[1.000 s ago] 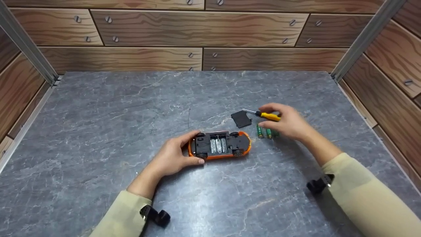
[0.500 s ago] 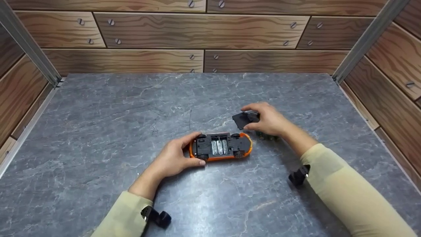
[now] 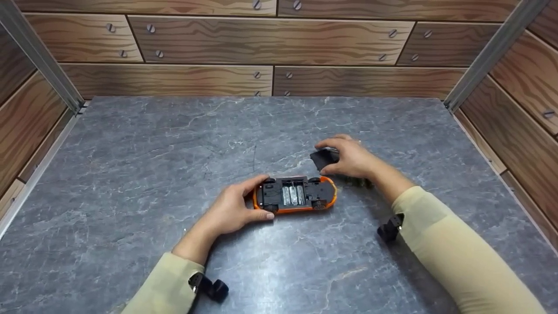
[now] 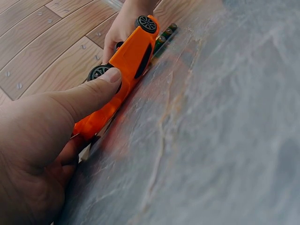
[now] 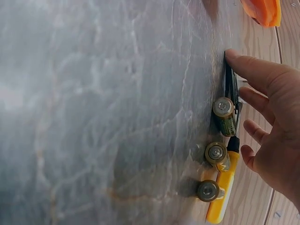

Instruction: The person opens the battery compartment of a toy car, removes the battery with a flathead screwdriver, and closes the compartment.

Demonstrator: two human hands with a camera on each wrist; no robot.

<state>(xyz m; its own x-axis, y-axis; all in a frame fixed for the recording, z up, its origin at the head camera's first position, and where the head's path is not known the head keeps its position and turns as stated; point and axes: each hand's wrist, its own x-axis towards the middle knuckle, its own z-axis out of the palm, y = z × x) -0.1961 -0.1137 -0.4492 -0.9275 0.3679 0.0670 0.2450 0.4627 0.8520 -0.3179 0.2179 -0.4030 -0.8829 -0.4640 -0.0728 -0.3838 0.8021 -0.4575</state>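
An orange toy car [image 3: 320, 192] lies upside down on the table, its open battery compartment [image 3: 293, 194] silvery inside. My left hand [image 3: 231, 209] grips one end, thumb along the near side and fingers at the far side. Behind the car's other end, my right hand [image 3: 353, 159] pinches the black battery cover [image 3: 321, 160] between thumb and fingers. The thumb meets one edge of that cover [image 5: 229, 84] in the right wrist view. Three batteries [image 5: 216, 152] lie below it there, beside a yellow-handled screwdriver [image 5: 222, 190]. In the head view, the right hand mostly hides both.
The grey marbled table [image 3: 174, 144] spreads around the hands. Wood-patterned walls [image 3: 270, 41] close it in at the back and both sides, with metal posts [image 3: 488, 56] at the rear corners. A thin dark line [image 3: 254, 158] shows behind the car.
My right hand has moved left, from the screwdriver handle to the battery cover, and its fingers now reach across it. The left hand and the toy car have stayed in place.
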